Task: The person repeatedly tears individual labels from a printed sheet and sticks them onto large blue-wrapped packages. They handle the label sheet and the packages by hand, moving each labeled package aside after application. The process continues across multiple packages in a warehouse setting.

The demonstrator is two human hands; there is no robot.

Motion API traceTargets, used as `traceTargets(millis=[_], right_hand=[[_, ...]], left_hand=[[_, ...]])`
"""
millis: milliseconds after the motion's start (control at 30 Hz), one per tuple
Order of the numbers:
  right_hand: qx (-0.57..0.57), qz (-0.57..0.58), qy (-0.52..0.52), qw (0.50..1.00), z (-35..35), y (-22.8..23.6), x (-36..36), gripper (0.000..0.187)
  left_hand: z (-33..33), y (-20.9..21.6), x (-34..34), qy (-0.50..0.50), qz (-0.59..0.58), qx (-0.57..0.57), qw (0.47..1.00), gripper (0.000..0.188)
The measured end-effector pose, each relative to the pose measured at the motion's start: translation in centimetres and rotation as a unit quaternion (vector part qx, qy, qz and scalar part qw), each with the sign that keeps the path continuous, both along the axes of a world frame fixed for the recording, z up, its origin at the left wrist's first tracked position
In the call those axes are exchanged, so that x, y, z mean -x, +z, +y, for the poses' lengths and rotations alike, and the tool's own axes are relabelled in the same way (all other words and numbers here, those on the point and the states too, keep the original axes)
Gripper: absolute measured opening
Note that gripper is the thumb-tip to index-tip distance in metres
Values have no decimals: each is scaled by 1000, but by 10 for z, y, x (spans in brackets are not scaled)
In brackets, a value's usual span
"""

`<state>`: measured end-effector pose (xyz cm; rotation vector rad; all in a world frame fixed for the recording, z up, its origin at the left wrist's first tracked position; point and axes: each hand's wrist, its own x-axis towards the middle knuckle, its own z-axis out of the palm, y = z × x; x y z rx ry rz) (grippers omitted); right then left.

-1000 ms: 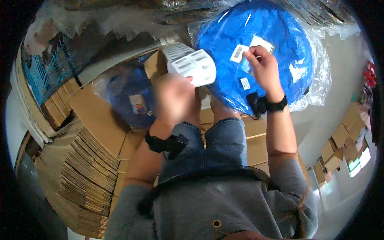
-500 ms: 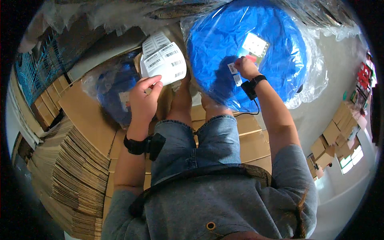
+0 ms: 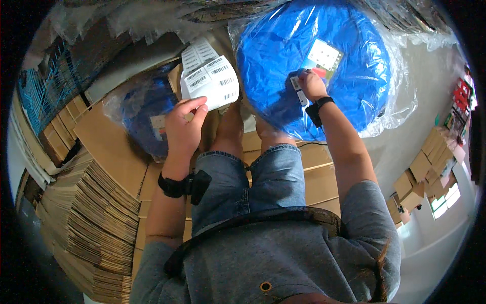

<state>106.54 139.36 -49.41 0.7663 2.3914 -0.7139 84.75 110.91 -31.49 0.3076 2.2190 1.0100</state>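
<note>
My left hand (image 3: 186, 124) pinches the lower edge of a strip of white barcode labels (image 3: 215, 83) between thumb and fingers. The strip curls upward and away from me. To the right lies a large round blue fabric item (image 3: 271, 48) in clear plastic wrap. My right hand (image 3: 313, 85) rests on it with the fingers closed, at the lower edge of a printed card (image 3: 325, 54). Small white stickers (image 3: 302, 98) show just beside those fingers; whether the fingertips grip one is hidden.
A second blue item (image 3: 144, 109) in clear plastic lies left of my legs. Flattened cardboard (image 3: 91, 218) is stacked at the left, with brown cartons (image 3: 319, 182) beneath me. Plastic sheeting (image 3: 111, 20) hangs along the far edge. More boxes (image 3: 422, 162) stand at the far right.
My right hand has shifted slightly up the blue item, toward the printed card. The label strip in my left hand has tipped a little to the right.
</note>
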Motion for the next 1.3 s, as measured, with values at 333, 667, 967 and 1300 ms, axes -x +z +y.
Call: traceTargets(millis=[333,667,967,1300], right_hand=[[-137,173,-34,975,-12,4,-2,30],[-93,1,161,982,-27,28,-28,71],[-91,-22,191,977,-53,21,-22,85],[-116,2,151,982,-28,26,-47,88]], left_hand=[[3,4,2,-27,3,33,999,18],[1,5,1,-36,4,45,998,17],[-6,-3,-1,1,-25,39,999,15],[14,12,-9,40,-98,67,992,18]])
